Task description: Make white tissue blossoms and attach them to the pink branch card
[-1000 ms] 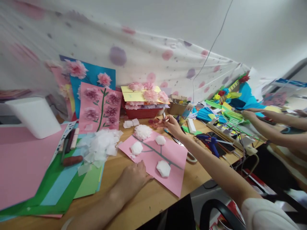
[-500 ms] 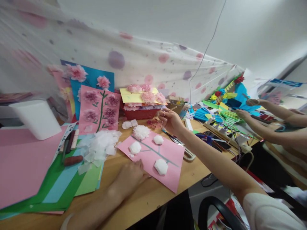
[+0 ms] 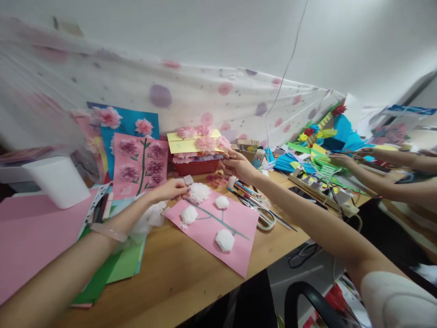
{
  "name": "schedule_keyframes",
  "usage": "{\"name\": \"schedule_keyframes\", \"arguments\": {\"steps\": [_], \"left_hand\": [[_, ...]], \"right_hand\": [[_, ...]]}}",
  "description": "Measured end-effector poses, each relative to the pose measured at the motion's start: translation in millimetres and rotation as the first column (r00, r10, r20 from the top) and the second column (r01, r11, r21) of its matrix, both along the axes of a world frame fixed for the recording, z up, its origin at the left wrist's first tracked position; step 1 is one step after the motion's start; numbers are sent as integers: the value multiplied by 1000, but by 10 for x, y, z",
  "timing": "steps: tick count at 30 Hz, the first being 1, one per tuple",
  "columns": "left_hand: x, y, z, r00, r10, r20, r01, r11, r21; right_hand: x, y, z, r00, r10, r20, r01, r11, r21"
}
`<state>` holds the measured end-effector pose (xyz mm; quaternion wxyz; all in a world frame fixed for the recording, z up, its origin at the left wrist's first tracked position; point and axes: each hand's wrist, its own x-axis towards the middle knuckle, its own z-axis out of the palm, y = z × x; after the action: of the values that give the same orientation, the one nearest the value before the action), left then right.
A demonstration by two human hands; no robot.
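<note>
Though any grasp unclear, left hand (image 3: 175, 188) loosely bent beside white tissue-paper flower (image 3: 200, 192), right hand (image 3: 236, 165) half-curled beyond it, rightward.

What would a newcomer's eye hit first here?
Probably the pink sheet in mid-view, with a fluffy white flower at its far edge and three white paper pads. Behind it, pink flowers top a red basket; left of that, purple flowers dot a propped-up pink card.

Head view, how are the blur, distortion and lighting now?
Head view: wide-angle distortion seems to stretch the right sleeve; head view: the co-worker's nearer hand looks soft; head view: light is diffuse, without harsh glare on the pink branch picture.
</note>
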<state>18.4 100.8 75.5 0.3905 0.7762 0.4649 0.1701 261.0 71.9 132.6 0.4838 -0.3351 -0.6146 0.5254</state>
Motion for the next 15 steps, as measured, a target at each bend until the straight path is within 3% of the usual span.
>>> {"name": "schedule_keyframes", "arguments": {"steps": [3,6,8,10,12,15], "left_hand": [[-210,105,353,998,57,22,-58,998,9],[-289,243,815,991,111,72,-116,991,61],[-191,285,1126,982,133,131,-146,985,94],[34,251,1370,946,99,309,-134,987,92],[334,152,1497,910,2,415,-44,995,92],[738,-13,1448,856,-54,515,-53,980,190]], "right_hand": [[122,83,1,997,-26,72,22,998,54],[209,132,55,992,-76,96,67,993,92],[209,137,107,988,-126,94,116,988,106],[142,127,147,986,-150,75,144,986,87],[28,107,160,993,-110,32,108,993,37],[-79,76,148,1000,7,9,-7,999,-38]]}}
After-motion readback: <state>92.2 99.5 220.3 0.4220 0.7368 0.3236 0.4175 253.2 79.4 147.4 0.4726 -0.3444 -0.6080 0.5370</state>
